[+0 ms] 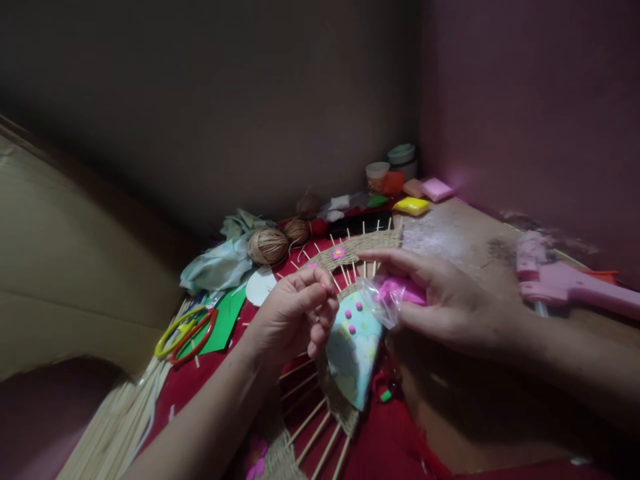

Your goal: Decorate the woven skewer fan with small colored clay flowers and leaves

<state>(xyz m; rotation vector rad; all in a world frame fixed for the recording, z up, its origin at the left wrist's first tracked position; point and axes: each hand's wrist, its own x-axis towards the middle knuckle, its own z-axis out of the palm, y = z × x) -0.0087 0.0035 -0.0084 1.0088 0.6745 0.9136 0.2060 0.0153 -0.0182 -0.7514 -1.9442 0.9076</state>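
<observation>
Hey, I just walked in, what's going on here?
A person's left hand pinches a small pink bit, while the right hand holds a bright pink lump in clear plastic. Below them is a woven piece with thin sticks and pink flowers. Small pink balls sit on its patterned cloth. Scissors lie off to the left.

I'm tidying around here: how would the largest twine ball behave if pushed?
The largest twine ball is rounded, so it would likely roll, though the smaller ball beside it might block it. Its wound strands suggest good grip and probably low weight.
</observation>
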